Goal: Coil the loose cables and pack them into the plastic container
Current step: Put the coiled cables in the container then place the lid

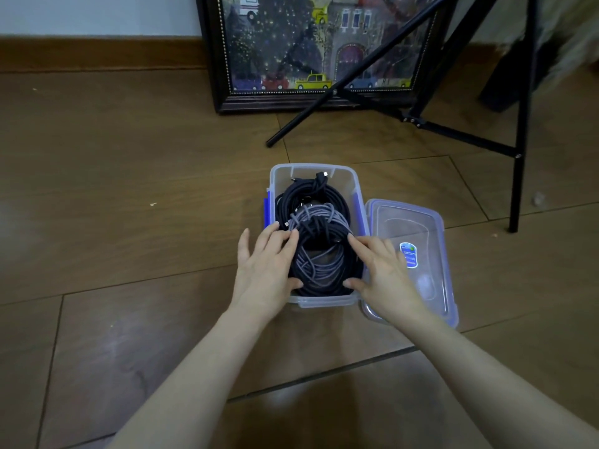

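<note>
A clear plastic container [343, 171] with blue clips stands on the wooden floor. Inside lie coiled cables: a black coil [293, 196] at the far end, a grey braided coil [321, 217] across the middle, and a black coil [324, 251] at the near end. My left hand [262, 270] rests with straight fingers on the left side of the near coil, thumb at its lower edge. My right hand [381, 270] touches the coil's right side the same way, fingers spread.
The container's clear lid [421, 228] lies flat on the floor just right of it. A framed picture [311, 50] leans on the wall behind. Black stand legs [460, 134] cross the floor at the back right.
</note>
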The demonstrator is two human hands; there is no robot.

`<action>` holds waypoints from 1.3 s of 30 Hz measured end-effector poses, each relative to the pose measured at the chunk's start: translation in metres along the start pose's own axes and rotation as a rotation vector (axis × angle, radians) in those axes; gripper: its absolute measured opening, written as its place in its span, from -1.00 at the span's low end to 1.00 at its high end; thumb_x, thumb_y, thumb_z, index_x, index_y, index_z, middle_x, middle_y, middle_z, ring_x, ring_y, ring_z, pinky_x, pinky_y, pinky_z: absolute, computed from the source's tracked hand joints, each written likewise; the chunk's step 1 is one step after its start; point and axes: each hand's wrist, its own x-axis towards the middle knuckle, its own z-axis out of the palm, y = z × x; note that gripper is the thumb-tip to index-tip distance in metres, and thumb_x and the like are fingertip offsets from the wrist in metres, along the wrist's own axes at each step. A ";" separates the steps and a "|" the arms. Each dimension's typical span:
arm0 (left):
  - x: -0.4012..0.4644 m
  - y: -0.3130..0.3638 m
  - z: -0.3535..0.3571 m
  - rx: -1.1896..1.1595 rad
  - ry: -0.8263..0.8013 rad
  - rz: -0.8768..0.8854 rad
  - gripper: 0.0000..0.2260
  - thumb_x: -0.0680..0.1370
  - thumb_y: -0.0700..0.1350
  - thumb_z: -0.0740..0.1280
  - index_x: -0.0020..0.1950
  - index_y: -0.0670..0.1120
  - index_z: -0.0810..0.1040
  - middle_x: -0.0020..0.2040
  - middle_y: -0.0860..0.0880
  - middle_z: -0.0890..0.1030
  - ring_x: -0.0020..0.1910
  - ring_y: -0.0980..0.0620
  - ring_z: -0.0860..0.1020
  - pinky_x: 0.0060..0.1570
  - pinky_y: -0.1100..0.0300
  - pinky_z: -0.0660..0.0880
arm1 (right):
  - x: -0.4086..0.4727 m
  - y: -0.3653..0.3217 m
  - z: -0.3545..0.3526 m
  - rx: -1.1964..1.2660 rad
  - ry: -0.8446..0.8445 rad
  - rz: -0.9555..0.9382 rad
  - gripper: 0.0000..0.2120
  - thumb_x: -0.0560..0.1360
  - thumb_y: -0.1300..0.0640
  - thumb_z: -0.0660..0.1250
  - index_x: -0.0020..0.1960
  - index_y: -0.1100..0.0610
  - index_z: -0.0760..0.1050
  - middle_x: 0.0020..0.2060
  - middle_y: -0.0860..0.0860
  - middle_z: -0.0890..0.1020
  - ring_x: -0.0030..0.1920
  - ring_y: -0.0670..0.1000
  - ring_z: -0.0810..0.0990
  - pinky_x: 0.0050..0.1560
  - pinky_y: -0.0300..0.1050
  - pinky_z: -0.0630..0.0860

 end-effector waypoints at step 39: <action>0.037 0.195 0.054 -0.826 -0.143 -0.188 -0.42 0.60 -0.14 0.34 0.58 -0.03 0.21 0.58 0.02 0.14 0.55 0.03 0.15 0.49 0.20 0.07 | -0.050 0.144 -0.026 0.310 0.217 0.420 -0.42 0.50 0.11 0.43 0.47 -0.06 0.35 0.35 -0.02 0.44 0.31 0.09 0.34 0.35 0.11 0.28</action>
